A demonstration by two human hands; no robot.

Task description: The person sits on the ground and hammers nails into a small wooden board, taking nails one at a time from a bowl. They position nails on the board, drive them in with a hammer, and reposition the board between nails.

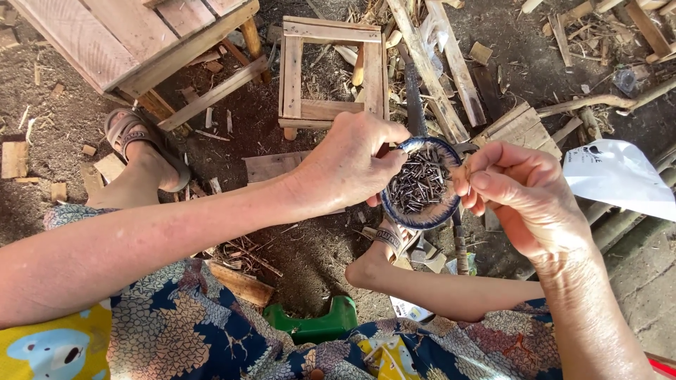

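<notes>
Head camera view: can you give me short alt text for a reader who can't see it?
A seated person's left hand holds a small blue-rimmed bowl full of dark nails, while the right hand pinches at its edge. Below lie a dirt floor strewn with wood scraps, a small wooden frame and sandalled feet.

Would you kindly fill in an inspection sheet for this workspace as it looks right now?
Surface: bare dirt ground strewn with wood chips.
Job's things: blue-rimmed bowl full of small dark nails, held up over the ground.
Clutter: wood offcuts, long planks, white plastic bag, low green stool.
Hands: left hand grips the bowl's rim; right hand is pinched closed at the bowl's edge, what it holds cannot be told.
Cables: nothing seen.
Surroundings: small wooden frame, slatted wooden piece, sandalled foot.
</notes>
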